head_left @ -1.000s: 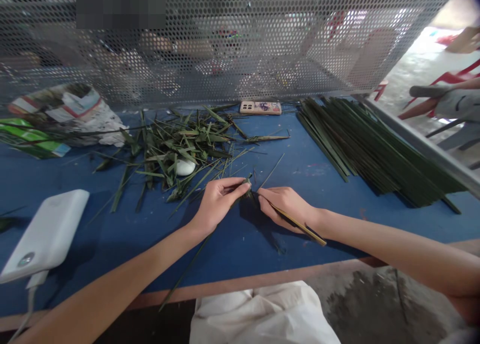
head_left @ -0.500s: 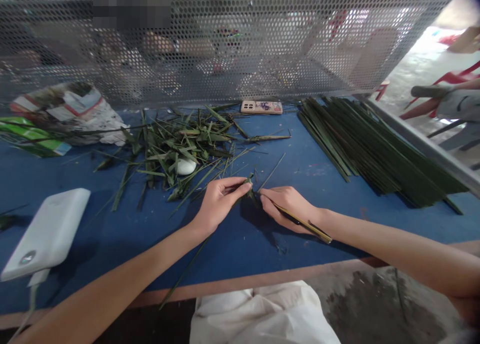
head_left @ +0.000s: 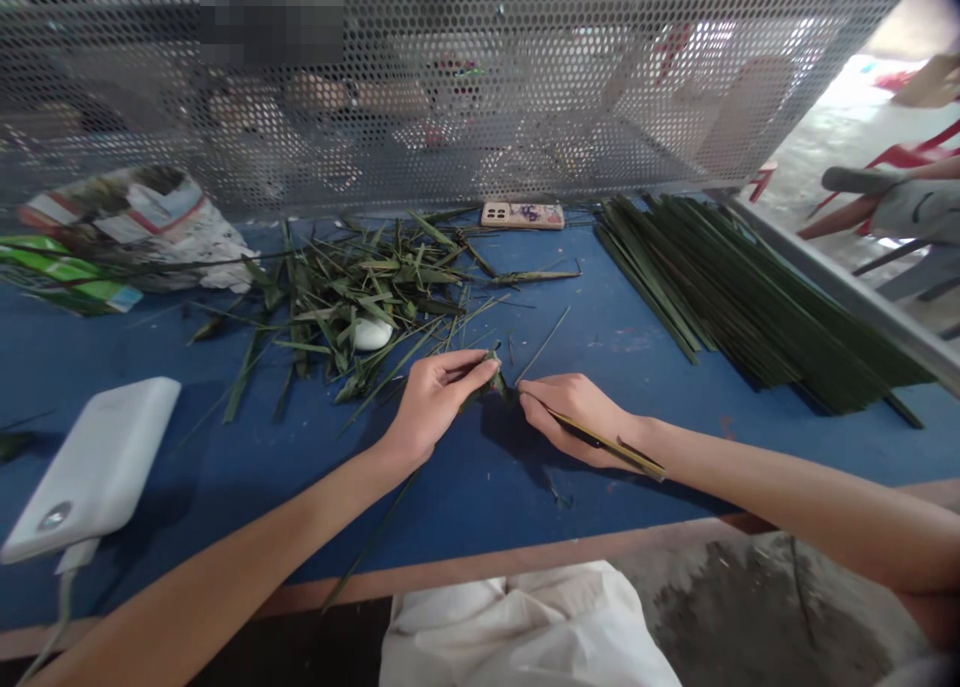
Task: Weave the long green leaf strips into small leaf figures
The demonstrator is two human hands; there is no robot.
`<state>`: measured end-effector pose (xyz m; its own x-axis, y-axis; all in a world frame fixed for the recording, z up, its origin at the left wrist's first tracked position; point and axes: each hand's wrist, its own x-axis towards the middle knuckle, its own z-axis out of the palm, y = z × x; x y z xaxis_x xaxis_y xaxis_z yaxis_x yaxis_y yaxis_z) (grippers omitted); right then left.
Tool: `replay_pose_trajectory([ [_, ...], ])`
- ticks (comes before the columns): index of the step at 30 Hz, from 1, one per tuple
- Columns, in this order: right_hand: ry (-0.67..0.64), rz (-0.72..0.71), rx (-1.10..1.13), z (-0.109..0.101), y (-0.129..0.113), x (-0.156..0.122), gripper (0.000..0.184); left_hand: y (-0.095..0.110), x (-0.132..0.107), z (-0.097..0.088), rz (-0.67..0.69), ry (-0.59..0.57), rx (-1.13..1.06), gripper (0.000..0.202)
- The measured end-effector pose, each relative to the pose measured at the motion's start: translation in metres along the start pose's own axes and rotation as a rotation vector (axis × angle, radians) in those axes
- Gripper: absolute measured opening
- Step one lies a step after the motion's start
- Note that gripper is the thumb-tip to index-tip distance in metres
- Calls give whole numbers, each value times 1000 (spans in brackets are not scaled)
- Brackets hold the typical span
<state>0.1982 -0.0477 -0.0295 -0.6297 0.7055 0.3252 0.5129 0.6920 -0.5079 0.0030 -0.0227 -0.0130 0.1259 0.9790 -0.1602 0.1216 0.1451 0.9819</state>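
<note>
My left hand [head_left: 439,397] pinches a small folded piece of green leaf [head_left: 493,369] between thumb and fingers, just above the blue table. Close on its right, my right hand [head_left: 574,412] is closed around a slim yellow-and-black tool [head_left: 615,447] whose back end sticks out toward the wrist. The tool's front end is hidden by my fingers, so its exact kind does not show. My right fingertips are beside the lower end of the leaf piece; I cannot tell whether they touch it. A thin green strip [head_left: 544,342] lies behind the right hand.
A heap of leaf scraps [head_left: 375,277] with a white rounded object [head_left: 372,334] lies behind my left hand. Long leaf strips [head_left: 750,297] are stacked at right. A phone [head_left: 523,215] lies by the perforated metal panel [head_left: 480,97]. A white power bank [head_left: 97,457] is at left.
My left hand has shifted very slightly left with the leaf piece, turning it a little. The right hand and its tool have stayed almost in place.
</note>
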Motion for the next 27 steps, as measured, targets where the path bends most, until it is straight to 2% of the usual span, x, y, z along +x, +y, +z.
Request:
replay_pose_trajectory([
  [11,-111,53,-25,-5,0,-2,33,3,1,-6,-29,-38,-71,34],
  [14,-134,40,32,-6,0,-4,35,4,5,-11,-28,-69,-127,32],
  [17,-33,141,228,-8,1,-6,39,5,10,-16,-56,-122,-183,30],
  [19,119,235,386,-10,0,-6,43,5,11,-16,-85,-200,-252,29],
  [22,301,297,539,-12,-8,-3,44,3,11,-12,-138,-322,-376,29],
  [24,308,298,616,-11,-17,-1,43,2,8,-8,-168,-375,-430,29],
  [27,230,281,706,-8,-30,-1,41,3,3,-5,-191,-469,-465,31],
])
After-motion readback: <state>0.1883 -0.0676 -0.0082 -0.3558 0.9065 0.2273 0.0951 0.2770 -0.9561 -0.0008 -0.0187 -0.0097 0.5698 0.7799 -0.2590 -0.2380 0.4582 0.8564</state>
